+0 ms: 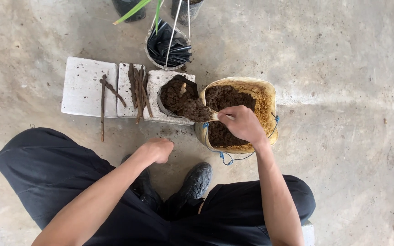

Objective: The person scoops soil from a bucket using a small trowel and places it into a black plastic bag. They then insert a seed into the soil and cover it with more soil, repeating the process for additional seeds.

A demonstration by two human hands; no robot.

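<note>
My right hand [242, 124] grips a scoop [201, 112] heaped with dark soil, tipped toward a black grow bag [175, 96] that stands on a grey concrete block [159, 82]. The bag is nearly full of soil, with a pale cutting poking up in it. Just right of the bag sits a yellowish bucket [266, 101] partly filled with soil; my right hand hovers over its left rim. My left hand [157, 150] is a loose fist above the floor in front of the blocks, holding nothing that I can see.
Brown stick cuttings [138, 91] lie across the middle block; one long stick [102, 107] crosses the left block [85, 86]. A pail of folded black bags [168, 45] stands behind, with green leaves above. My black shoes [196, 181] and knees are below on the concrete floor.
</note>
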